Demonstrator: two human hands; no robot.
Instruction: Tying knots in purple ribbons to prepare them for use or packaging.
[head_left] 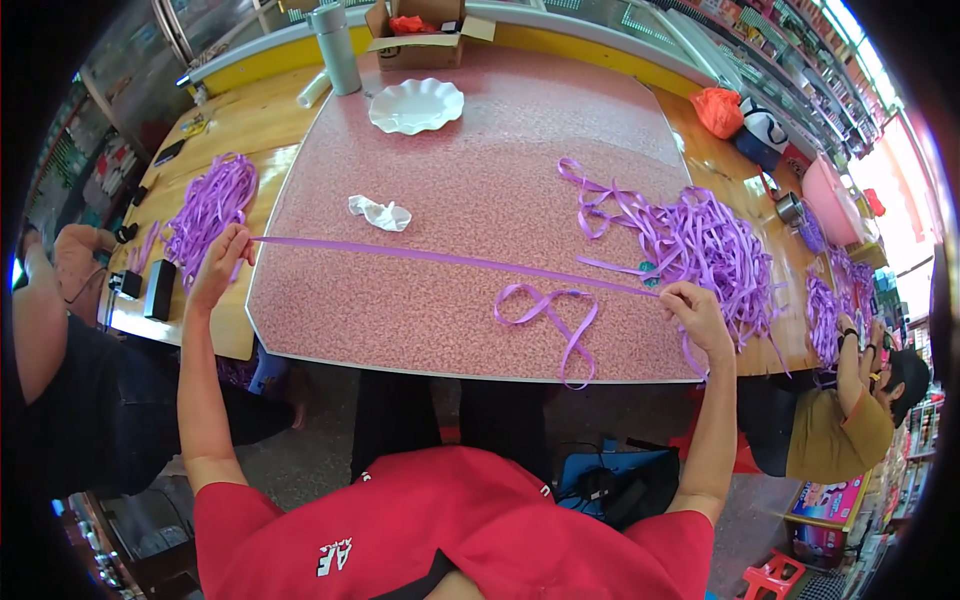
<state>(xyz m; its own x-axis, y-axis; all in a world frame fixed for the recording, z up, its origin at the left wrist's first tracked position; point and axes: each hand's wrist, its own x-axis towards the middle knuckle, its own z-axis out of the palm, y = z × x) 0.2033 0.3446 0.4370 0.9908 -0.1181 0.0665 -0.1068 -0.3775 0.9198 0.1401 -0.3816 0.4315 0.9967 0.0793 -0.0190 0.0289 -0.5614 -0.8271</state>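
Over the pink counter (480, 180) in a shop, both hands pinch one purple ribbon (450, 259) taut: left hand (218, 265), right hand (695, 310). Two ribbon heaps, one plate (416, 105), one flask (335, 48).

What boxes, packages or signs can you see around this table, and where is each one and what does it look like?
Cardboard box: far edge of the table, open flaps, brown, something red inside.
Orange plastic bag: far right corner of the table, crumpled.
Colourful printed carton: on the floor at lower right, pink and blue.
Shelves of packaged goods: along the right wall, too small to tell apart.
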